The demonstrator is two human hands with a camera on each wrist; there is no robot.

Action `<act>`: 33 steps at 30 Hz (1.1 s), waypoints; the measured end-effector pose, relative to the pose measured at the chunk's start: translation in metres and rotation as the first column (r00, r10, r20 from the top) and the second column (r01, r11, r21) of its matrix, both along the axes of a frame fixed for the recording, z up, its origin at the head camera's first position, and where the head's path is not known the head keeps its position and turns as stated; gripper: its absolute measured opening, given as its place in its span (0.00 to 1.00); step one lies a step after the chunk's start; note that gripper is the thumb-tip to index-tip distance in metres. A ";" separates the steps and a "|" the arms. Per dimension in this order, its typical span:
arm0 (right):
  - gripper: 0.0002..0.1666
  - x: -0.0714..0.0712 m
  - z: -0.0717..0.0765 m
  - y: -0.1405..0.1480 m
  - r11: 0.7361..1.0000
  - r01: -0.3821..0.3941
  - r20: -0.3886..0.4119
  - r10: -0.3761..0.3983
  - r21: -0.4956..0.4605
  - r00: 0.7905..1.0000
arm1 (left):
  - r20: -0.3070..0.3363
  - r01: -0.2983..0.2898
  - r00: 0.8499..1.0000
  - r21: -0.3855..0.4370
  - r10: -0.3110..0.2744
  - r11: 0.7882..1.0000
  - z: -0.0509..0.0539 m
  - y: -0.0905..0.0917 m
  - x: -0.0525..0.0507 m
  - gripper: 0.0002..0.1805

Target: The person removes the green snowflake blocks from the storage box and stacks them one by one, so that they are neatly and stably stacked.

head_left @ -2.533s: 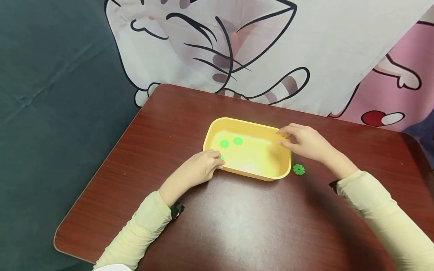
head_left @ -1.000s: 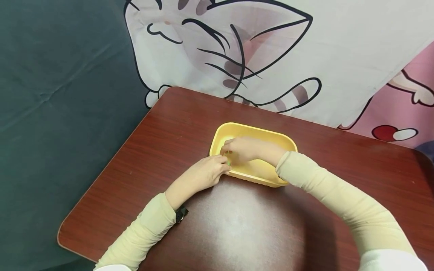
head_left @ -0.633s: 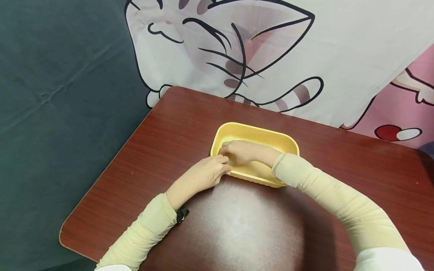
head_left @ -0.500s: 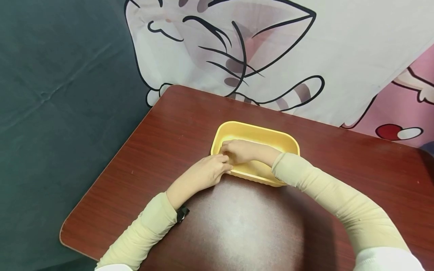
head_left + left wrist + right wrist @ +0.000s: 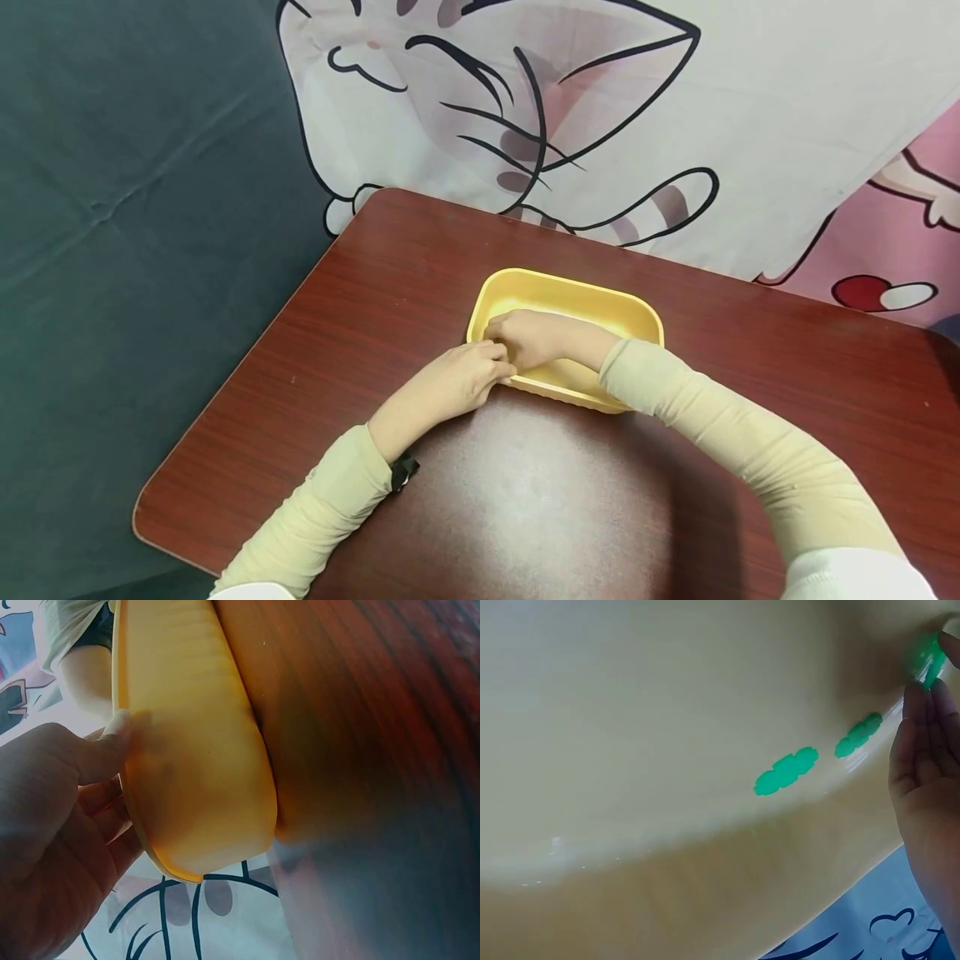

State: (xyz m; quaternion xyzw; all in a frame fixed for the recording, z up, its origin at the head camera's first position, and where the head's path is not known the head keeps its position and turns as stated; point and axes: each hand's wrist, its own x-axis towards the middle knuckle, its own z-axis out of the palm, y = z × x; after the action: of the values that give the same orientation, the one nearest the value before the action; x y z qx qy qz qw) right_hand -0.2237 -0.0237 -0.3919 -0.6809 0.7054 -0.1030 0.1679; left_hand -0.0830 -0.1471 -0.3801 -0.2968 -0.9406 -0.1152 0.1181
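A yellow plastic bin (image 5: 585, 296) stands on the table. My left hand (image 5: 450, 383) grips its near-left rim; in the left wrist view the thumb lies against the outer wall and the fingers pass behind the rim. Inside the bin's left end is my right hand (image 5: 536, 337), bent downward. The right wrist view shows that hand's fingertips pinching a green interlocking disc (image 5: 934, 664), seen nearly edge-on. Two more flat green notched discs, one farther from the hand (image 5: 786, 771) and one closer (image 5: 858, 735), lie on the bin floor. Both hands hide the discs in the head view.
The reddish-brown wooden table (image 5: 360, 308) has a rounded left corner. A white cloth with a cartoon cat (image 5: 600, 108) hangs behind it, and a dark green cloth (image 5: 135, 208) hangs at the left. My right forearm (image 5: 720, 425) crosses over the bin's right rim.
My right hand has gone from the bin's right rim to its left end and now pinches a disc. The disc seen on the table is out of sight. My left hand still holds the rim.
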 end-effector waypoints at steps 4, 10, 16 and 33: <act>0.18 0.002 0.005 0.001 0.999 0.019 -0.004 -0.019 0.026 1.000 | 0.010 0.001 1.000 0.012 -0.001 1.000 0.001 0.000 0.000 0.05; 0.17 0.006 0.013 0.004 0.997 0.017 -0.017 -0.016 0.074 1.000 | -0.013 0.008 1.000 0.024 -0.007 1.000 0.002 -0.001 0.000 0.05; 0.14 0.005 0.016 0.006 0.998 -0.018 -0.055 0.021 0.061 0.998 | -0.010 0.007 1.000 0.017 -0.006 1.000 0.003 0.000 0.001 0.05; 0.17 -0.006 0.056 0.034 0.994 0.101 -0.027 -0.102 -0.033 0.994 | -0.007 0.012 1.000 0.037 -0.012 0.999 0.001 0.000 0.000 0.03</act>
State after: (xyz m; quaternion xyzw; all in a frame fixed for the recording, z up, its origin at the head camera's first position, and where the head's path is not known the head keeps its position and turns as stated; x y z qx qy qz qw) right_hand -0.2300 0.0106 -0.3359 -0.6483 0.7396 -0.1127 0.1413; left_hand -0.0826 -0.1468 -0.3792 -0.3006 -0.9361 -0.1324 0.1261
